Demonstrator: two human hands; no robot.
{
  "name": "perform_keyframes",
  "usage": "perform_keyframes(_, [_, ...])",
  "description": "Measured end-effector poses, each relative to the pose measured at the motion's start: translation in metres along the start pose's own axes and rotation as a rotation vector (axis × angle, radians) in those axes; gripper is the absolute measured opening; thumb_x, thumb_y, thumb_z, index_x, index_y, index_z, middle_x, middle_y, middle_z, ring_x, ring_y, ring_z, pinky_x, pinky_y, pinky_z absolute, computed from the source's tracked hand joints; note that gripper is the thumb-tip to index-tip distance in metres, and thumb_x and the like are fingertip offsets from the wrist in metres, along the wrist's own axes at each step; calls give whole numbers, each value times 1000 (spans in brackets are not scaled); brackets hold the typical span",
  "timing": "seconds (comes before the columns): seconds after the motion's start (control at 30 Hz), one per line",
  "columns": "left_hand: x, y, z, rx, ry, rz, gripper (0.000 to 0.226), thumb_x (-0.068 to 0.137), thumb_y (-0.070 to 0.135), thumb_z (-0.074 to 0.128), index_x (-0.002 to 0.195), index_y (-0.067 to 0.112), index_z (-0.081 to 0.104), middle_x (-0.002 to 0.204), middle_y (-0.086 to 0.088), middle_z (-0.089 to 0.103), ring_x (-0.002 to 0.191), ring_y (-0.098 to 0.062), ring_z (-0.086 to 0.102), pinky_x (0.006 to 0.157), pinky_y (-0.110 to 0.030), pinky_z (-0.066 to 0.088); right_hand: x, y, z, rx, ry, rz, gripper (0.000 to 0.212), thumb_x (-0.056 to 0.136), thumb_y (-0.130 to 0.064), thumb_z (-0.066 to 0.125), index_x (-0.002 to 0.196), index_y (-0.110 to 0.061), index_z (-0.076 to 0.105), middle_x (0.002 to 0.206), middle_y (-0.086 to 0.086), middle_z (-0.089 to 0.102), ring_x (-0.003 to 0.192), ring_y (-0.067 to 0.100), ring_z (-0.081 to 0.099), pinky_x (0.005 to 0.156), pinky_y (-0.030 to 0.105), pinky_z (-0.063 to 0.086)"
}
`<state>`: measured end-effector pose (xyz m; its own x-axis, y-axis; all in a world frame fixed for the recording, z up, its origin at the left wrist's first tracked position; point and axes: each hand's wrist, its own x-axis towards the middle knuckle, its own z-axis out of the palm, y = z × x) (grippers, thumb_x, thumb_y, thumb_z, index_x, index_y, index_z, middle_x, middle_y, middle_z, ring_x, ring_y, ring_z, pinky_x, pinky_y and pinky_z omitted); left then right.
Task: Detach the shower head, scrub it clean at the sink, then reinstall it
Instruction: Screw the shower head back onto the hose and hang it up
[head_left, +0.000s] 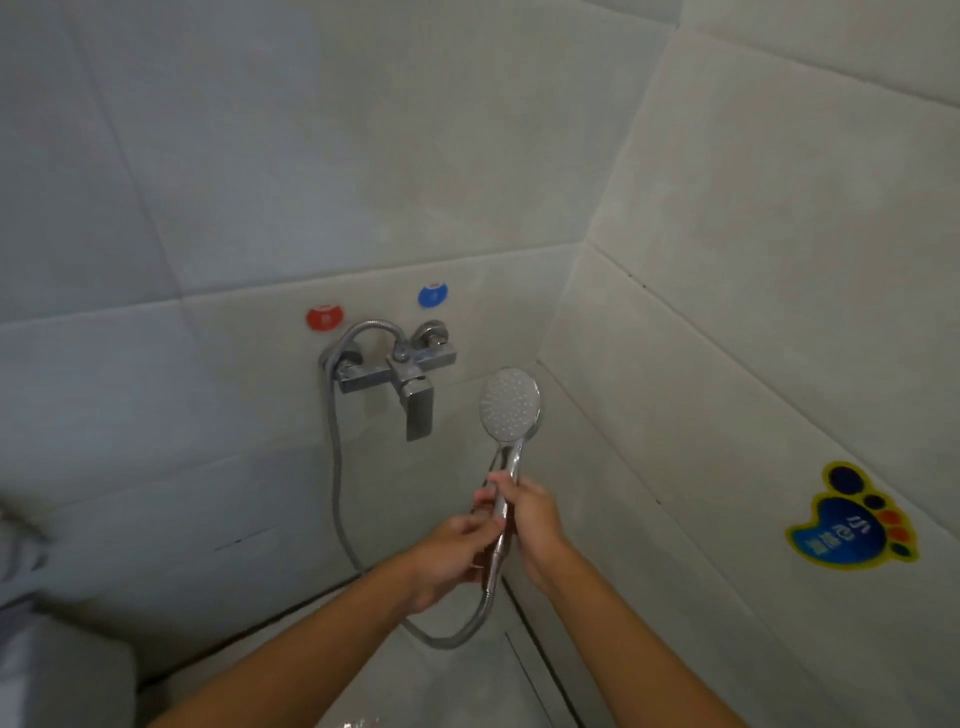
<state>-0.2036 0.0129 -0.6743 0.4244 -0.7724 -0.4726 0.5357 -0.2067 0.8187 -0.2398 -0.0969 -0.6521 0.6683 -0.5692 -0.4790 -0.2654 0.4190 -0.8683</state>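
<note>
Just right of the frame's centre, the shower head (510, 406) stands upright in both hands, its round spray face turned toward the camera and its chrome handle running down into the grips. The right hand (532, 525) has its grip closed around the upper part of the handle, fingers wrapped over the front. The left hand (451, 558) sits just below and to the left, its grip closed on the lower end of the handle where the hose (336, 467) joins; the exact fingertip contact there is too blurred to make out.

The hose leaves the bottom of the handle, loops low toward the floor (457, 686) in the lower middle of the frame, then climbs the wall on the left to arch over the chrome faucet (400, 371) at centre. Above the faucet, a red round marker (324, 317) sits on the left and a blue one (432, 294) on the right, both stuck to the tiled wall (234, 182). On the right-hand wall, at the middle right of the frame, a blue and yellow footprint sticker (852, 525) is fixed to a tile.
</note>
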Motion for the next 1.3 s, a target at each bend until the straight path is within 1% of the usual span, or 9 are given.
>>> perform_keyframes(0.2, [9, 13, 22, 155, 192, 183, 25, 99, 17, 51, 113, -1, 62, 93, -10, 67, 84, -18, 63, 75, -26, 54, 2, -31, -23, -206, -287, -108, 11, 98, -14, 55, 105, -12, 64, 91, 5, 71, 77, 16, 66, 65, 23, 54])
perform_keyframes(0.3, [15, 26, 34, 323, 424, 342, 9, 95, 7, 57, 97, 7, 66, 79, -7, 65, 67, -13, 59, 58, -14, 49, 8, -43, -36, -611, -276, -344, 13, 89, -14, 68, 101, -13, 64, 87, 0, 65, 73, 9, 61, 63, 15, 48])
perform_keyframes(0.43, [18, 45, 46, 422, 595, 488, 9, 92, 8, 61, 88, 11, 69, 68, 3, 65, 56, 2, 60, 53, -10, 46, 15, -63, -40, -764, -179, -565, 27, 79, -29, 76, 101, -13, 72, 93, 4, 71, 79, 15, 65, 75, 31, 55])
perform_keyframes(0.53, [14, 64, 56, 539, 669, 585, 11, 90, 18, 65, 92, 12, 74, 75, 3, 72, 68, -5, 68, 62, -19, 52, 13, -92, -36, -742, -217, -620, 16, 80, -28, 75, 89, -16, 69, 81, 0, 69, 69, 10, 61, 66, 26, 51])
perform_keyframes(0.7, [-7, 115, 71, 710, 726, 739, 11, 89, 20, 65, 97, 18, 72, 77, 12, 69, 71, 6, 65, 66, -11, 49, -1, -148, -27, -702, -288, -772, 14, 82, -19, 74, 88, -9, 67, 81, 5, 70, 73, 18, 65, 69, 30, 53])
perform_keyframes(0.87, [-29, 180, 68, 812, 768, 881, 12, 89, 18, 63, 96, 14, 72, 83, 1, 73, 77, -11, 69, 70, -34, 57, -24, -210, -10, -655, -316, -956, 15, 79, -16, 77, 90, -13, 67, 75, -5, 66, 67, 5, 62, 61, 17, 46])
perform_keyframes(1.0, [-58, 242, 74, 903, 872, 992, 10, 90, 21, 66, 82, 16, 70, 69, 9, 68, 62, 0, 61, 57, -26, 49, -50, -270, 12, -671, -271, -1089, 21, 74, -21, 83, 88, -13, 69, 80, 2, 71, 72, 18, 67, 65, 27, 50])
perform_keyframes(1.13, [-96, 300, 84, 947, 900, 1086, 10, 88, 23, 68, 91, 15, 75, 80, 2, 75, 74, -10, 70, 69, -32, 59, -85, -328, 29, -645, -247, -1287, 21, 73, -23, 83, 88, -12, 74, 77, 0, 72, 71, 17, 70, 71, 31, 53])
perform_keyframes(1.3, [-136, 376, 90, 1054, 977, 1190, 13, 84, 26, 70, 87, 14, 76, 76, -4, 76, 76, -17, 72, 70, -41, 59, -115, -395, 51, -566, -258, -1449, 20, 71, -23, 84, 87, -14, 77, 69, -6, 72, 64, 9, 70, 73, 37, 58])
